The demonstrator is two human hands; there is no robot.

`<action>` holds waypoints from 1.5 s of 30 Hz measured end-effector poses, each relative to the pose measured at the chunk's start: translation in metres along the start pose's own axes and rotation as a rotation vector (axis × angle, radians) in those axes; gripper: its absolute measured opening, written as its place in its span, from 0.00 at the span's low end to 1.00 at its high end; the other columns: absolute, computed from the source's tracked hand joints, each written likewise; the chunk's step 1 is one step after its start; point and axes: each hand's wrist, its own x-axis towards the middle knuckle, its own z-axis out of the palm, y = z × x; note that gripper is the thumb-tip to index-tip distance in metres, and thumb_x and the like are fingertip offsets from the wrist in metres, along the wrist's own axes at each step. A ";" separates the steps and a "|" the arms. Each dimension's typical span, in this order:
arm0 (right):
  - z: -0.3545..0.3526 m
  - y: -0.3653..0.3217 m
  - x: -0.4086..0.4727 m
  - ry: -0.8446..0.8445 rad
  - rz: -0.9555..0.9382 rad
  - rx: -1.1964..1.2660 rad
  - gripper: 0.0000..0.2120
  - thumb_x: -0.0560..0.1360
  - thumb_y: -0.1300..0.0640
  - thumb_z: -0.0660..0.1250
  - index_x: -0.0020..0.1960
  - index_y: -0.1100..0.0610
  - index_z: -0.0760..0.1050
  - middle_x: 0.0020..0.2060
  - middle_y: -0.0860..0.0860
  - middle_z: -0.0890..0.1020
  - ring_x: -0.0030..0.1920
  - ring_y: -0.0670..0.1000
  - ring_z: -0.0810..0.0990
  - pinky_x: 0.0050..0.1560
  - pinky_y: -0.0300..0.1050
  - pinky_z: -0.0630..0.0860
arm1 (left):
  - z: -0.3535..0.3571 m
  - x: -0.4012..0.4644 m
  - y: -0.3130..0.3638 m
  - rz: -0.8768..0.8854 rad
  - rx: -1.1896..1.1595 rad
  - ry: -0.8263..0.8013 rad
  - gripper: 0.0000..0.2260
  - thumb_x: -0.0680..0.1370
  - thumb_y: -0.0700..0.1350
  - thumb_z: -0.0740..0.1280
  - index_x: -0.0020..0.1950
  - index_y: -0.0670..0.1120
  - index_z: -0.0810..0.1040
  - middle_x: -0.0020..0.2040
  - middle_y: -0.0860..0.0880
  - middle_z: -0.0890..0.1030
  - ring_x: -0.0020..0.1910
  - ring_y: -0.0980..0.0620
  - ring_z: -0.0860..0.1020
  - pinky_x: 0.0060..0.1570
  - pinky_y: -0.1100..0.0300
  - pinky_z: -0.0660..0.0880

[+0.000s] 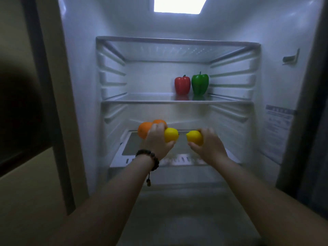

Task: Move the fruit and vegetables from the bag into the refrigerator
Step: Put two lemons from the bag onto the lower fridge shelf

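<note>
The refrigerator stands open in front of me. My left hand (156, 141) grips a yellow lemon (171, 134) inside the lower compartment. Just behind that hand lie two oranges (144, 131), partly hidden by my fingers. My right hand (207, 144) grips a second lemon (194, 137), a short gap to the right of the first. A red pepper (182, 85) and a green pepper (200, 84) stand upright side by side on the middle glass shelf (142, 100), towards its right. The bag is out of view.
An upper glass shelf (177, 40) holds nothing visible. The lower shelf surface (134, 144) lies under my hands, with a drawer cover below it. A ceiling light (179, 5) glows at the top. A label (276, 132) is on the right wall. A dark cabinet (21, 103) stands at left.
</note>
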 end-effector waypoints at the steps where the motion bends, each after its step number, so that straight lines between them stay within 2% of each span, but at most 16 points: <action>1: 0.006 0.007 0.011 -0.004 -0.034 -0.009 0.22 0.67 0.50 0.74 0.57 0.58 0.73 0.51 0.58 0.73 0.51 0.61 0.75 0.46 0.47 0.68 | 0.007 0.012 -0.004 0.028 0.005 -0.016 0.21 0.67 0.48 0.74 0.55 0.41 0.74 0.52 0.42 0.75 0.52 0.42 0.74 0.51 0.53 0.70; 3: 0.016 0.020 0.035 -0.018 -0.076 -0.040 0.23 0.66 0.50 0.75 0.56 0.59 0.74 0.49 0.59 0.74 0.51 0.62 0.75 0.46 0.49 0.69 | 0.020 0.035 -0.008 0.043 0.017 -0.068 0.21 0.68 0.46 0.73 0.56 0.40 0.73 0.53 0.41 0.75 0.54 0.42 0.73 0.54 0.53 0.68; 8: 0.035 0.041 0.091 -0.088 -0.054 -0.044 0.27 0.68 0.51 0.73 0.63 0.57 0.69 0.59 0.56 0.72 0.58 0.58 0.73 0.51 0.48 0.70 | 0.050 0.083 -0.019 0.006 0.081 -0.183 0.21 0.71 0.46 0.72 0.61 0.43 0.70 0.58 0.43 0.71 0.57 0.44 0.71 0.55 0.57 0.67; 11: 0.046 0.052 0.113 -0.112 -0.049 -0.093 0.26 0.68 0.51 0.72 0.63 0.57 0.69 0.59 0.56 0.74 0.60 0.58 0.72 0.54 0.48 0.70 | 0.069 0.101 -0.028 -0.007 0.150 -0.258 0.20 0.73 0.47 0.70 0.61 0.42 0.70 0.59 0.43 0.70 0.57 0.43 0.72 0.55 0.54 0.69; 18: 0.072 0.065 0.146 -0.235 -0.058 -0.218 0.21 0.67 0.49 0.72 0.54 0.56 0.71 0.54 0.57 0.75 0.57 0.59 0.72 0.55 0.50 0.71 | 0.105 0.126 -0.041 0.027 0.347 -0.274 0.15 0.75 0.51 0.68 0.57 0.46 0.72 0.56 0.45 0.73 0.53 0.46 0.73 0.52 0.53 0.73; 25: 0.077 0.076 0.153 -0.306 -0.009 -0.168 0.21 0.70 0.52 0.71 0.60 0.58 0.72 0.59 0.58 0.73 0.59 0.58 0.72 0.57 0.47 0.71 | 0.122 0.131 -0.044 0.056 0.321 -0.313 0.14 0.76 0.48 0.66 0.58 0.45 0.70 0.57 0.44 0.74 0.54 0.46 0.73 0.51 0.54 0.72; 30: 0.072 0.071 0.152 -0.352 0.043 -0.095 0.36 0.69 0.54 0.73 0.73 0.56 0.61 0.70 0.56 0.67 0.68 0.56 0.67 0.67 0.49 0.66 | 0.115 0.133 -0.035 0.031 0.292 -0.414 0.25 0.74 0.50 0.69 0.68 0.45 0.65 0.66 0.44 0.69 0.64 0.46 0.69 0.61 0.54 0.69; 35: 0.060 0.060 0.136 -0.349 0.049 -0.053 0.38 0.69 0.53 0.73 0.74 0.55 0.59 0.72 0.55 0.64 0.70 0.55 0.65 0.68 0.47 0.63 | 0.089 0.122 -0.021 0.017 0.303 -0.499 0.36 0.74 0.58 0.67 0.76 0.47 0.54 0.75 0.44 0.57 0.73 0.44 0.59 0.69 0.51 0.62; 37: 0.053 0.057 0.125 -0.339 0.053 -0.036 0.37 0.70 0.53 0.73 0.74 0.56 0.59 0.72 0.55 0.65 0.70 0.55 0.64 0.68 0.46 0.62 | 0.077 0.115 -0.015 0.000 0.308 -0.499 0.37 0.74 0.60 0.65 0.76 0.48 0.53 0.76 0.44 0.56 0.73 0.44 0.58 0.70 0.50 0.61; 40: 0.042 0.052 0.106 -0.319 0.056 -0.023 0.35 0.71 0.53 0.71 0.73 0.58 0.60 0.70 0.57 0.65 0.70 0.55 0.64 0.68 0.45 0.60 | 0.059 0.098 -0.007 0.020 0.317 -0.447 0.36 0.74 0.62 0.63 0.75 0.46 0.55 0.74 0.44 0.60 0.72 0.45 0.61 0.68 0.50 0.64; 45: 0.021 0.039 0.063 -0.251 0.030 -0.072 0.32 0.72 0.54 0.70 0.71 0.60 0.62 0.69 0.60 0.67 0.71 0.57 0.62 0.68 0.42 0.57 | 0.031 0.061 0.004 0.062 0.274 -0.395 0.33 0.75 0.61 0.62 0.74 0.46 0.59 0.73 0.45 0.62 0.72 0.47 0.61 0.68 0.54 0.61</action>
